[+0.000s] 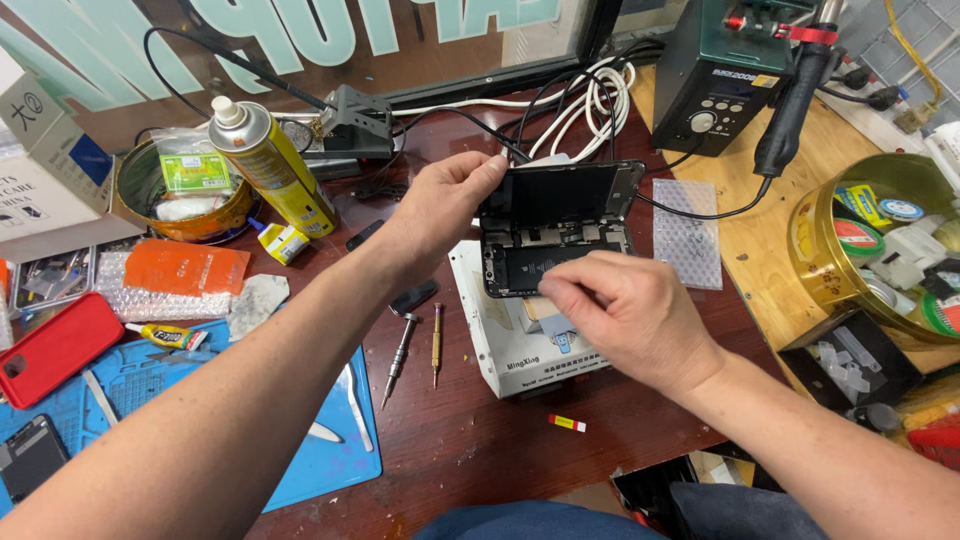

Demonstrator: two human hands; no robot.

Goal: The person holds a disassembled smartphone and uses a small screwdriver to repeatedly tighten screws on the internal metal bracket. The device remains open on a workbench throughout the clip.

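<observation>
An opened black smartphone lies on a white box-shaped heating pad in the middle of the brown bench. Its screen panel is lifted upright like a lid. My left hand grips the left top edge of that raised screen with thumb and fingers. My right hand rests over the lower right of the phone body, fingertips pinched together at the exposed battery area. What the fingertips hold is too small to tell.
Two small screwdrivers lie left of the pad, beside a blue work mat with tweezers. A yellow spray can, a round tin, a red phone case, a soldering station and a gold tin of tape rolls surround the work.
</observation>
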